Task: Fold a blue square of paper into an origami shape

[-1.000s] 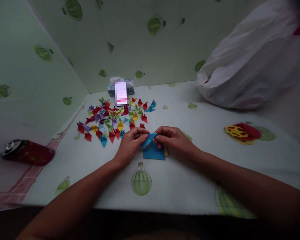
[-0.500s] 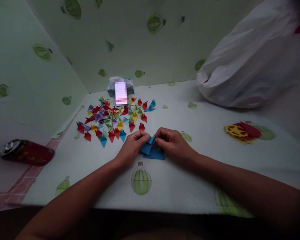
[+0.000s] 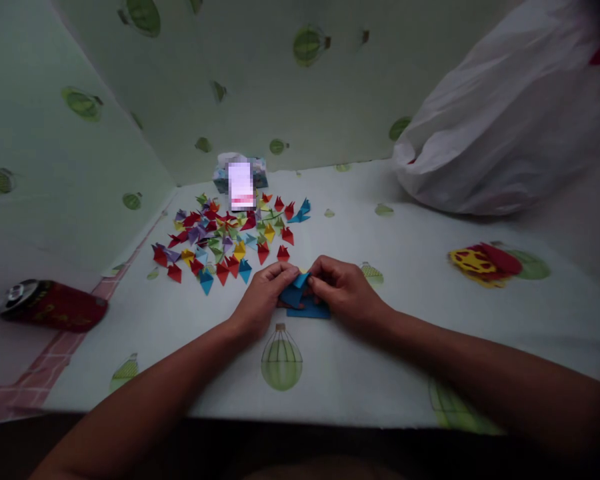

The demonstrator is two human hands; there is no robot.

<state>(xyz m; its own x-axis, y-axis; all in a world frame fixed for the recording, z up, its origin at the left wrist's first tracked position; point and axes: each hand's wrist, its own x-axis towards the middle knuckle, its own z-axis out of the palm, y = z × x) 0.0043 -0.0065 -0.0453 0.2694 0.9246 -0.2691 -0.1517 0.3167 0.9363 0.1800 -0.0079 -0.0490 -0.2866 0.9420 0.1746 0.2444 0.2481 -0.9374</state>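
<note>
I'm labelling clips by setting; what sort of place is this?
Probably a corner at home: pale-green balloon-patterned walls, small colourful folded-paper figures and a blue patterned tissue box suggest it.

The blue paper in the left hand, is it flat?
No, the blue paper in the left hand has a bent flap at the right hand.

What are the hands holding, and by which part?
A folded blue paper: the left hand holds its left side, the right hand its upper right edge.
</note>
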